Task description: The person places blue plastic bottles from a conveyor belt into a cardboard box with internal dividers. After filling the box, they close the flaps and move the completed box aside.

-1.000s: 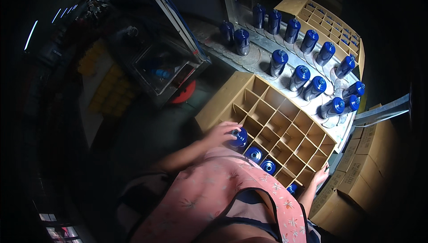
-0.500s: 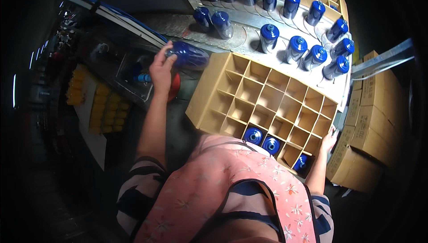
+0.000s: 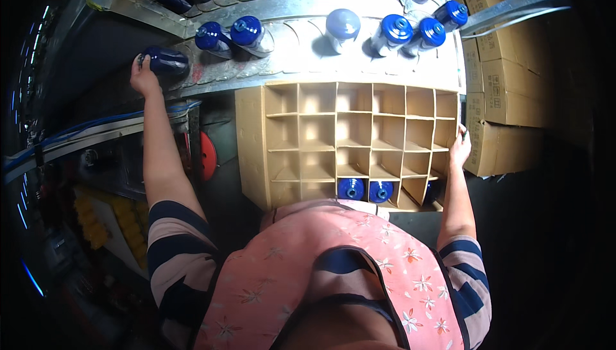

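My left hand (image 3: 144,74) is stretched out to the far left and grips a dark blue bottle (image 3: 165,61) lying on the metal conveyor (image 3: 289,61). My right hand (image 3: 459,148) holds the right edge of a cardboard box with a divider grid (image 3: 350,141). Two blue-capped bottles (image 3: 366,189) stand in the box's nearest row. Several more blue-capped bottles (image 3: 247,32) stand on the conveyor beyond the box.
Closed cardboard boxes (image 3: 507,93) are stacked at the right. A metal rail (image 3: 513,3) crosses the upper right. At the left are blue hoses (image 3: 96,125), a red disc (image 3: 206,155) and yellow items (image 3: 102,221) below the conveyor.
My left hand left the box's cells, rose to the conveyor and moved further left, now gripping a bottle there. My right hand stayed on the box's right edge.
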A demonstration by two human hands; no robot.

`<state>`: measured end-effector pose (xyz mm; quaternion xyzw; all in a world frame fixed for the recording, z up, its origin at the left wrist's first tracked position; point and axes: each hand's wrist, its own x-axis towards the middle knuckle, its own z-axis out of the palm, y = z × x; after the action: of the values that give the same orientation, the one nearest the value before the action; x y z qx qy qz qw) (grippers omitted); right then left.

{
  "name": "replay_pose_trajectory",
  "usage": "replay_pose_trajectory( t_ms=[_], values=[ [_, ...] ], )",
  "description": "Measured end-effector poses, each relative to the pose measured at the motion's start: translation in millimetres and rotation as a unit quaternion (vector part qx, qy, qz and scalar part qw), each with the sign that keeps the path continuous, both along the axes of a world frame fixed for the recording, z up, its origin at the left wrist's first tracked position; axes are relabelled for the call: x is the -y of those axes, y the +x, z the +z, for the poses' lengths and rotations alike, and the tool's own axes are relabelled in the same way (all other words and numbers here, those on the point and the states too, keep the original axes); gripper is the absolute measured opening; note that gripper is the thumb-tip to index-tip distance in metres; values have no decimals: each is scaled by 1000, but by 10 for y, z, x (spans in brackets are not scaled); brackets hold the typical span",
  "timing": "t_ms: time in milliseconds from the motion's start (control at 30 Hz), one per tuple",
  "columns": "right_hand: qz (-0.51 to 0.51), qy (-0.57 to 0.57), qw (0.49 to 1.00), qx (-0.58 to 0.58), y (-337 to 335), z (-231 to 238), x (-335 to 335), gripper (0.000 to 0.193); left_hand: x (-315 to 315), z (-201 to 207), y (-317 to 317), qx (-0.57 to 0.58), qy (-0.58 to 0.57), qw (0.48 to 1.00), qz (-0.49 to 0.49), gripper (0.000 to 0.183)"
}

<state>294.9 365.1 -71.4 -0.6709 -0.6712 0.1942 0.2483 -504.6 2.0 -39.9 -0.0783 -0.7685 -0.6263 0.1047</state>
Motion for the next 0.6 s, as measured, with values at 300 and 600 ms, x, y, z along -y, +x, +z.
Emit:
replay_pose_trajectory(
  t_ms=[300,600],
  values=[
    [21,13,1000,16,379,-417,-301,28,-667,-594,107,-2,-103,994,-24,33],
    [-1,21,1000,-1,274,18,106,30,-738,-243,462,72,-176,979,-69,37]
  ],
)
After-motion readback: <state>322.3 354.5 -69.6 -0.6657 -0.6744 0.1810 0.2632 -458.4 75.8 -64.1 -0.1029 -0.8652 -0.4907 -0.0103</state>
